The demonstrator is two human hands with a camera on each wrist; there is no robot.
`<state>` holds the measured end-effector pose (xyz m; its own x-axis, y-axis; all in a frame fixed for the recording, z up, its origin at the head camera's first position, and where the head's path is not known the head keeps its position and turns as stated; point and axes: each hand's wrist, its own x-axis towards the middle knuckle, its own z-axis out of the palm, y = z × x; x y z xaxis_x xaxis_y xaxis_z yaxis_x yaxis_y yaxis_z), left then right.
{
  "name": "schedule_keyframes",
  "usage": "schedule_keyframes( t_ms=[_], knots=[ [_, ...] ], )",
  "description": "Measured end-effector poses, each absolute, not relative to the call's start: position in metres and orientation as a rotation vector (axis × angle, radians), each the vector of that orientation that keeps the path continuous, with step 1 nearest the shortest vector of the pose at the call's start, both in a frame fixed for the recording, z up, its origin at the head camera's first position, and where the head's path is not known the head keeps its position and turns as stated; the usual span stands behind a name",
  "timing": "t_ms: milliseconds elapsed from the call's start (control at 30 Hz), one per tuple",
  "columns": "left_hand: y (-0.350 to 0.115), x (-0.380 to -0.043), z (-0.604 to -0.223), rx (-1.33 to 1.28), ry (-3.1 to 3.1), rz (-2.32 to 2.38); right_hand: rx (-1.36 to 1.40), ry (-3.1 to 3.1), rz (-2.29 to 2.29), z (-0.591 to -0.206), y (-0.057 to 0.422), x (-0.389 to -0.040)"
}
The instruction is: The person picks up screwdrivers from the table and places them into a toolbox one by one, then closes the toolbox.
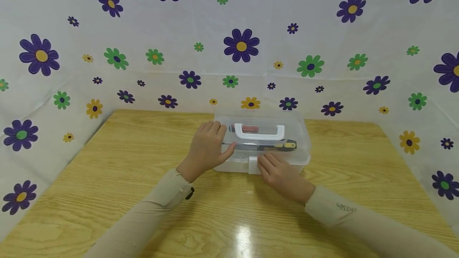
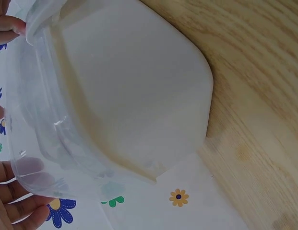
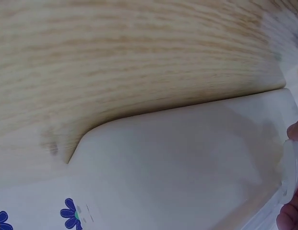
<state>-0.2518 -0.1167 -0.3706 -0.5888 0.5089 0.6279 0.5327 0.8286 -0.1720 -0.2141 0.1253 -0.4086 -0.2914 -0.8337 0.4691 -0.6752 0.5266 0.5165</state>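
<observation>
A clear-lidded plastic storage box (image 1: 229, 166) with a white handle (image 1: 259, 136) on its lid stands on the table. My left hand (image 1: 208, 146) rests over the left end of the lid, thumb toward the front edge. In the left wrist view its fingers (image 2: 24, 208) lie along the corner of the clear lid (image 2: 67, 148). At the front, my right hand (image 1: 281, 174) pinches the white latch (image 1: 253, 165). The right wrist view shows a thumb and finger either side of that latch (image 3: 289, 170). Through the lid show a black-and-yellow tool handle (image 1: 287, 145) and a red item (image 1: 250, 129).
The box stands near the back edge of the wood-grain table (image 1: 143, 202). Behind it hangs a white flower-print cloth (image 1: 201, 23), which also runs down both sides of the table.
</observation>
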Motion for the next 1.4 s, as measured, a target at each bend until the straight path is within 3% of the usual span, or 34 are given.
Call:
schedule_keyframes(
  t_ms=[1400],
  knots=[
    [-0.1182, -0.2525, -0.369, -0.823, -2.206, -0.062, 1.186, -2.026, -0.27, -0.415, 0.1185, -0.2208]
  ],
)
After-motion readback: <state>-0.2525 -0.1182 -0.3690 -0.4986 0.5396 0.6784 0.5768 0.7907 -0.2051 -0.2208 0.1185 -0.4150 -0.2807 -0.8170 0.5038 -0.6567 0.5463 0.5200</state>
